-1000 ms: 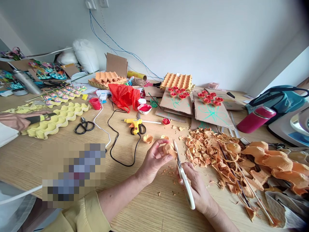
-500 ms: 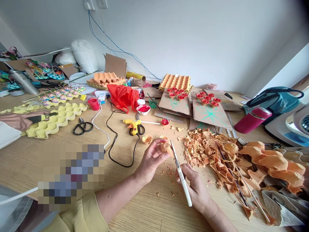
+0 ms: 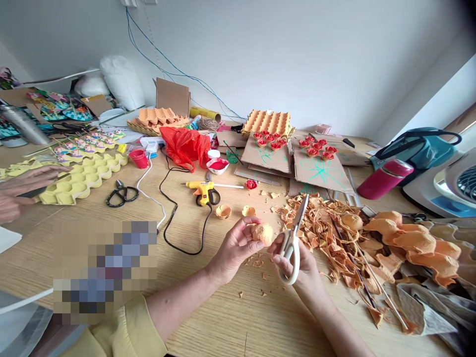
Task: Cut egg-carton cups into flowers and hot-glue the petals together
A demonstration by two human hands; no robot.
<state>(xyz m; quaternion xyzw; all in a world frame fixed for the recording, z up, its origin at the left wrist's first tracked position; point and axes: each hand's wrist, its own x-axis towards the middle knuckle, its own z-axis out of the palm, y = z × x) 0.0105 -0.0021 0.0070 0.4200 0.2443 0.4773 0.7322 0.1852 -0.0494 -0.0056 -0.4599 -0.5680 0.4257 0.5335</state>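
White-handled scissors (image 3: 295, 231) swung off orange cup (image 3: 263, 234), blades toward 1 o'clock | left hand (image 3: 235, 249): pinching orange cup, view's 5 o'clock | right hand (image 3: 305, 265): gripping scissor handles | glue gun (image 3: 204, 192): cup's 10 o'clock

Take the red plastic bag (image 3: 184, 148) as your landmark: you have a red cup (image 3: 139, 158) just to its left, and white bulging sacks (image 3: 122, 84) and a silver flask (image 3: 23, 123) farther left. Well to its right, you can see a pink bottle (image 3: 385, 179), a teal handbag (image 3: 416, 148) and a white fan (image 3: 444, 191). Behind it, blue cables (image 3: 178, 69) run across your wall (image 3: 297, 59).
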